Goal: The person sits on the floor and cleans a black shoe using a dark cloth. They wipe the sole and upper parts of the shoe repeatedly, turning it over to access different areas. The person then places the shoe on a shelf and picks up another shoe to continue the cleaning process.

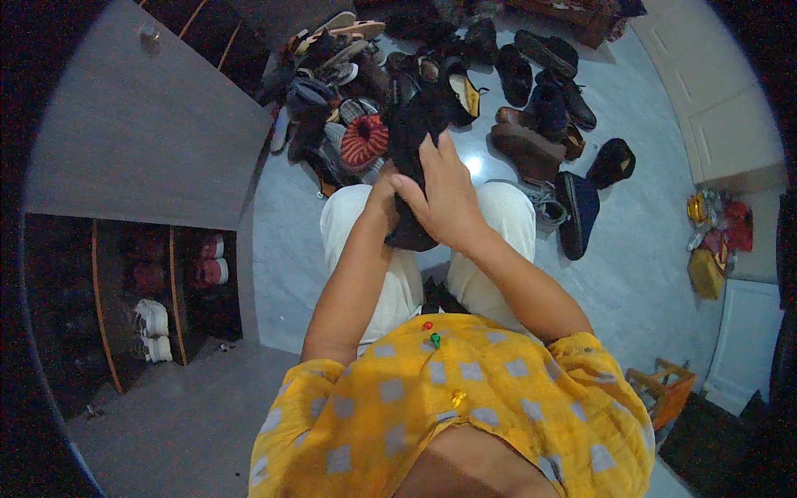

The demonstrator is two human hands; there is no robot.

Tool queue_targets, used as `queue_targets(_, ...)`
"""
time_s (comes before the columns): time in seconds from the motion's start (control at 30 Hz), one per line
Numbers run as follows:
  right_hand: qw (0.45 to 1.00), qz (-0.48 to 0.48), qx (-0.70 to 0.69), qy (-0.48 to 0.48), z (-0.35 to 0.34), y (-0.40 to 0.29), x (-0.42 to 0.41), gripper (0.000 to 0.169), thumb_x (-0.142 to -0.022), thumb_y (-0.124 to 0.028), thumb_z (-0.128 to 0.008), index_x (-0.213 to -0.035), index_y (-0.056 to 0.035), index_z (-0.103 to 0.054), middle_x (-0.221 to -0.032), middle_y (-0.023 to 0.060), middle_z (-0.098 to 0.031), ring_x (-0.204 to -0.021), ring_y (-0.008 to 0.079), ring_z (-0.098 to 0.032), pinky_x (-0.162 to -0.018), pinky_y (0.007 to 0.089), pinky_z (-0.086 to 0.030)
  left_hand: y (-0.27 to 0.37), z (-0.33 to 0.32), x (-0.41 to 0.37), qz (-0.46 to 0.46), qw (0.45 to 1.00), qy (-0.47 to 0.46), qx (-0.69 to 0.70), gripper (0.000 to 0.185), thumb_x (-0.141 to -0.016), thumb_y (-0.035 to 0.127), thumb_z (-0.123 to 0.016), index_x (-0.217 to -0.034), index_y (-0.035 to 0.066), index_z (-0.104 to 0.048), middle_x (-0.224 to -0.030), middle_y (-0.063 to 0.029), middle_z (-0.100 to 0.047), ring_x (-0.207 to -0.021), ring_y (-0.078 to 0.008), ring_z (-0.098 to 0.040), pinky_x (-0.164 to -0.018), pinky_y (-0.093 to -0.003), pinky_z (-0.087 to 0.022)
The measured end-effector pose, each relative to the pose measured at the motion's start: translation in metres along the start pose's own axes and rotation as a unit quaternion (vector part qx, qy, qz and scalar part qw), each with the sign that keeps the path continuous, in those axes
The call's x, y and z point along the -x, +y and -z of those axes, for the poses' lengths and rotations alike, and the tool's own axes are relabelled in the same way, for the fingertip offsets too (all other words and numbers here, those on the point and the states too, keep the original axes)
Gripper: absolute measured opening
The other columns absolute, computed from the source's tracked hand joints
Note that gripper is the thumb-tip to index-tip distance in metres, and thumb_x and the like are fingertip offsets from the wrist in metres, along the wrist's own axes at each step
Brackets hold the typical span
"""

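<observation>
Above my knees, a black shoe [411, 215] is held between my two hands, its dark outline partly lost against the footwear behind. My left hand [384, 190] grips its left side, mostly hidden by the shoe. Across the top and right side lies my right hand [448, 196], thumb towards my left hand and fingers pointing away from me. Just beyond sit a red-and-black patterned slipper [364, 142] on the left and a black shoe with a yellow lining [464, 96]. To the right are a brown shoe [526, 149], a grey laced shoe [545, 205] and a navy shoe [579, 215].
A heap of mixed footwear [330, 68] covers the floor at the far left. The shoe cabinet's grey door [149, 124] stands ajar; white sneakers [152, 330] and red shoes [212, 258] sit inside. At right are bags [710, 267], white cupboards [722, 118] and a wooden stool [666, 386].
</observation>
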State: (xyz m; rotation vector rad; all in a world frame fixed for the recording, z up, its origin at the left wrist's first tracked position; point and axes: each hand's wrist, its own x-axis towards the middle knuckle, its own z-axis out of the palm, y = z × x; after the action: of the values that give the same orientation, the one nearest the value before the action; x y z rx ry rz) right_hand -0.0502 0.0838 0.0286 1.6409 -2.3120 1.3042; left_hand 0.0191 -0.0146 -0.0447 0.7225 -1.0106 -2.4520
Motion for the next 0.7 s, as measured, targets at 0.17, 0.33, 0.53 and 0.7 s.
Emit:
queue_targets(0.17,0.994,0.003,-0.039,-0.103,0.022,-0.013,0.017,0.061,-0.079,-0.032,-0.061,-0.123,0.0045,-0.039,-0.123,0.029,-0.038,-0.108,0.0458,-0.042,-0.09,0.0448,-0.038,0.015,-0.013,0.016,0.02,1.0,0.0,0.012,0.037,-0.086,0.037,-0.052,-0.11,0.009,-0.058,-0.098,-0.0056,-0.063,-0.084,-0.0197,-0.062,-0.074,-0.0336,-0.051)
queue_targets(0.33,0.993,0.096,-0.002,-0.068,0.026,-0.011,0.04,0.07,-0.069,-0.038,-0.068,-0.118,0.0038,-0.043,-0.122,0.0274,-0.04,-0.111,0.0453,-0.039,-0.091,0.0492,-0.035,0.012,-0.012,0.016,0.114,0.988,-0.008,0.107,0.036,-0.088,0.039,-0.044,-0.102,0.01,-0.06,-0.092,-0.0085,-0.064,-0.079,-0.023,-0.063,-0.069,-0.0335,-0.052)
queue_targets(0.53,0.996,0.037,-0.049,-0.065,0.015,0.0,0.039,0.071,-0.071,-0.041,-0.067,-0.119,0.0056,-0.042,-0.122,0.0289,-0.04,-0.11,0.0447,-0.042,-0.092,0.0481,-0.036,0.01,-0.015,0.015,0.102,0.986,0.05,0.123,0.037,-0.089,0.039,-0.041,-0.102,0.01,-0.06,-0.09,-0.0105,-0.064,-0.074,-0.0246,-0.064,-0.065,-0.0351,-0.053)
queue_targets(0.7,0.991,-0.075,-0.076,-0.081,0.003,0.019,0.019,0.075,-0.077,-0.044,-0.062,-0.125,0.0077,-0.037,-0.126,0.0332,-0.037,-0.11,0.0477,-0.043,-0.093,0.0454,-0.038,-0.004,-0.001,-0.02,-0.025,0.996,0.078,-0.041,0.036,-0.088,0.032,-0.045,-0.112,0.008,-0.057,-0.104,-0.0102,-0.062,-0.087,-0.0225,-0.063,-0.075,-0.0336,-0.053)
